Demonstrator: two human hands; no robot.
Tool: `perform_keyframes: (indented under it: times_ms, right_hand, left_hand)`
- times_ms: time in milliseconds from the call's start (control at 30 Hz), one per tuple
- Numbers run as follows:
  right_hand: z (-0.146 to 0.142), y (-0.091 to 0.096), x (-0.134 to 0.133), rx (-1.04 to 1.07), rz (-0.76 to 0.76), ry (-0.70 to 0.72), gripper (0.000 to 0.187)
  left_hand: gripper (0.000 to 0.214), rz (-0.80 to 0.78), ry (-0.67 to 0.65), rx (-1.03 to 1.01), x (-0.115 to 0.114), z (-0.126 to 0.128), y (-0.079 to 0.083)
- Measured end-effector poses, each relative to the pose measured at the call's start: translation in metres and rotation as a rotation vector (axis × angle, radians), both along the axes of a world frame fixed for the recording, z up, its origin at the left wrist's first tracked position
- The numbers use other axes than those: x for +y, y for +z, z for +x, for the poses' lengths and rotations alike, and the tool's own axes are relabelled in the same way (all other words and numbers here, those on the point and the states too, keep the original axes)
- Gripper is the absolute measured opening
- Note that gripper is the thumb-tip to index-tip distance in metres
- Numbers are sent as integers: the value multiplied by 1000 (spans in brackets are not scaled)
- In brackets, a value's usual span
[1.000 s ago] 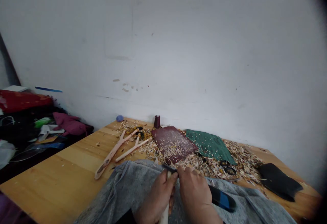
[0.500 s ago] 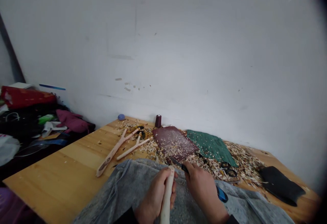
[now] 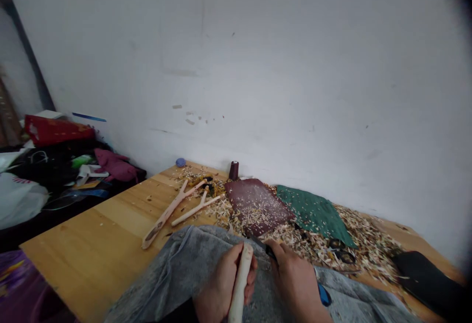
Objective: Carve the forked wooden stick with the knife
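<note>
Wooden stick (image 3: 240, 283) higher, lower end cut off

A maroon sheet (image 3: 256, 205) speckled with pale shavings lies on the honey-yellow, striped bench (image 3: 92, 234). Left of it, forked sticks (image 3: 169, 210) show pinkish cream; right, a cloth (image 3: 313, 215) is deep green; in front lie mottled grey fabric (image 3: 177, 259), a cream stick (image 3: 240, 283) and a blue-and-black knife handle (image 3: 324, 294).

Wooden table (image 3: 84, 234) littered with wood shavings (image 3: 363, 249). On it: two forked sticks (image 3: 169, 210), maroon leather sheet (image 3: 254, 205), green cloth (image 3: 313, 215), thread spool (image 3: 233, 170), black pouch (image 3: 424, 278).
</note>
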State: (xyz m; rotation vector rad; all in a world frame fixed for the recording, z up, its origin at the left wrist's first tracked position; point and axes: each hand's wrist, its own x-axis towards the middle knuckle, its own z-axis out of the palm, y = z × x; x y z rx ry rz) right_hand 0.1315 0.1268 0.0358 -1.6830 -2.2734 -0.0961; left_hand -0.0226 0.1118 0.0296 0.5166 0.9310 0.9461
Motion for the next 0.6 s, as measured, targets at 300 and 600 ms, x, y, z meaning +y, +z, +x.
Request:
perform_keyframes:
  times_ms: [300, 600]
  right_hand:
    - [5, -19, 7, 123, 92, 114, 38]
    - [18, -10, 14, 407, 114, 125, 34]
  left_hand:
    - [36, 144, -49, 114, -14, 1, 9]
    - [30, 261, -216, 409, -10, 5, 30]
